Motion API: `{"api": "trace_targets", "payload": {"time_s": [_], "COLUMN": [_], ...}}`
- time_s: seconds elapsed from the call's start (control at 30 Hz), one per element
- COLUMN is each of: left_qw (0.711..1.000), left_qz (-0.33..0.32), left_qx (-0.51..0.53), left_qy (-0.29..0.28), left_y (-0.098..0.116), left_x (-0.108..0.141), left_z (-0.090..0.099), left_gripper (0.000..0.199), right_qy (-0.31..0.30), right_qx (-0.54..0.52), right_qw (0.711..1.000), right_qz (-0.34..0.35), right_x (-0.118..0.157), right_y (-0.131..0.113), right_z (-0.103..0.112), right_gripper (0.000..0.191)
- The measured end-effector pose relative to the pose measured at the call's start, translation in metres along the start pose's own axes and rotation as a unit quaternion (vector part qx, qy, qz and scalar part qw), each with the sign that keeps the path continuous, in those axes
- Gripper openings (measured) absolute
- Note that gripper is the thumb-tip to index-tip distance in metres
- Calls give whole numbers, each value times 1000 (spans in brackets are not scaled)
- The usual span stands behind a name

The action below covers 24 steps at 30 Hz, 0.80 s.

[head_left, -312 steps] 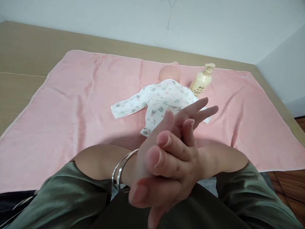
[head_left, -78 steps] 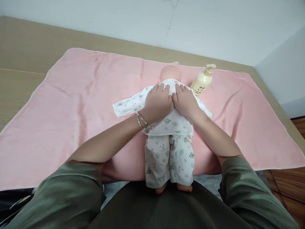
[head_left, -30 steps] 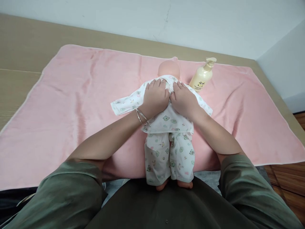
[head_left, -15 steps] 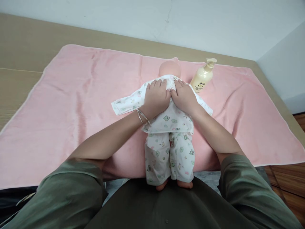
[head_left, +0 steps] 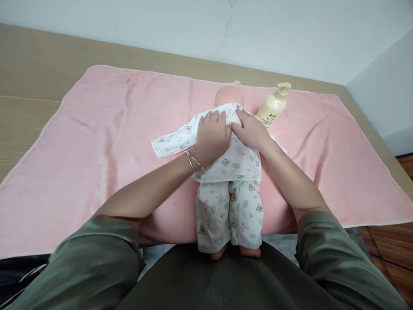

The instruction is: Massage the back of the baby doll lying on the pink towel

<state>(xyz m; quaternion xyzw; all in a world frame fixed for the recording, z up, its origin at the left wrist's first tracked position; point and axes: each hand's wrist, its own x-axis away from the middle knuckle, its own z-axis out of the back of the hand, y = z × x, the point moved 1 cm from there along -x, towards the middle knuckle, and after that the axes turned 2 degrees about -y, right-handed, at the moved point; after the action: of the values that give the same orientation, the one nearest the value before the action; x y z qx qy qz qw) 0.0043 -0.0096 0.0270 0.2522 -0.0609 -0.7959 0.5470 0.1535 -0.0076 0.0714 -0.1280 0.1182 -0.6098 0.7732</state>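
A baby doll [head_left: 229, 95] in white printed pajamas lies on a pink blanket [head_left: 129, 120], its feet toward my body. The pajama top [head_left: 234, 165] covers its trunk, and one sleeve stretches out to the left. My left hand [head_left: 213, 131] rests flat on the upper left of the top, fingers extended toward the head. On the upper right of the top lies my right hand [head_left: 251, 128], also with its fingers stretched out. Both thumbs are near each other at the middle. The pajama trousers [head_left: 213, 215] cover the legs, and the bare feet show below.
A cream pump bottle [head_left: 273, 104] stands on the blanket just right of the doll's head. Behind the blanket runs the wooden table top [head_left: 129, 54], ending at a pale wall [head_left: 180, 30]. Dark wooden floor [head_left: 387, 254] shows at the lower right.
The whole view has shifted slightly, so the table and bottle sit a little lower. Both hands stay flat on the pajama top, with the fingers of the right hand slightly shifted.
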Motion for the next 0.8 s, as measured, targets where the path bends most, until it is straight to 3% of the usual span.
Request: {"api": "trace_targets", "payload": {"time_s": [0.4,0.8], "left_qw": [999,999], "left_qz": [14,-1], "left_qx": [-28,25], "left_qy": [-22,-45], "left_y": [13,-5], "left_x": [4,-12], "left_z": [7,11], "left_gripper": [50,53], "right_qy": [20,30], "right_qx": [-20,40], "right_qw": [1000,999], "right_qz": [0,16], "right_x": [-9,1], "right_y": [14,-3], "right_z": [-11,-8], "right_gripper": [77,43]}}
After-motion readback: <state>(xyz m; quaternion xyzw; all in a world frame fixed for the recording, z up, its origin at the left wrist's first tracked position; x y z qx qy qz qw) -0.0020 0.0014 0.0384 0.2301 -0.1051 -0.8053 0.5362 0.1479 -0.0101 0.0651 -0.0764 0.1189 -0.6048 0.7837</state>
